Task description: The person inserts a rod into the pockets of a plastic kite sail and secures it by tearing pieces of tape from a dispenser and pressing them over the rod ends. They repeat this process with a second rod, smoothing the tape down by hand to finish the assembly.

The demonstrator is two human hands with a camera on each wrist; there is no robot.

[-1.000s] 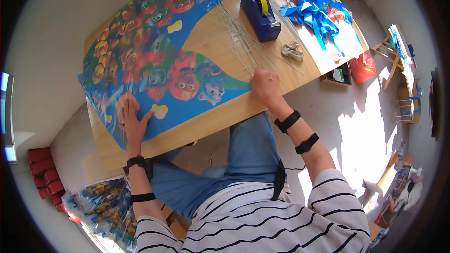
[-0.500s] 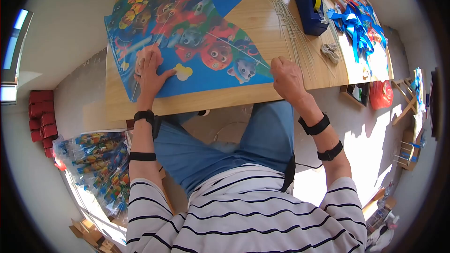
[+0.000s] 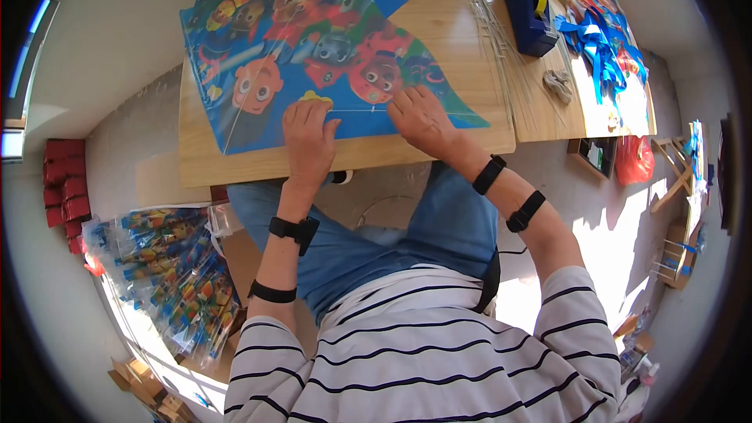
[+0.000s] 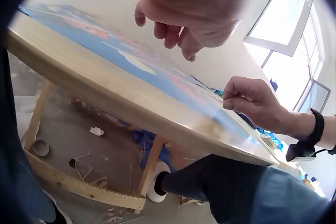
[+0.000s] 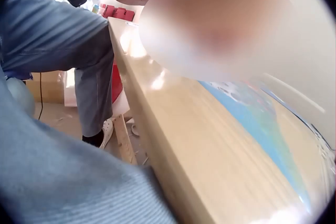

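Note:
A printed kite (image 3: pixel 352 129) with cartoon faces on blue lies flat on the wooden table, its pointed tip at the right. Over its near part, a thin pale rod (image 3: pixel 348 110) with a small white fitting spans between my hands. My left hand (image 3: pixel 308 141) pinches the rod at its left, below a yellow cloud shape. At the right, the fingers of my right hand (image 3: pixel 425 120) curl around the rod beside a printed red face. The left wrist view shows both hands low over the table edge; the right wrist view has my right hand (image 5: pixel 215 29) large and blurred.
A blue tape dispenser (image 3: pixel 528 12) with yellow tape stands at the back right. Near it lie several thin rods (image 3: pixel 501 39), a crumpled pale lump (image 3: pixel 558 86) and blue ribbons (image 3: pixel 599 47). The table's front edge (image 3: pixel 258 168) runs just above my knees.
My left hand has left its flat place on the kite's left part and moved right to the rod. My right hand has shifted left from the tip, and the rod now lies nearly level.

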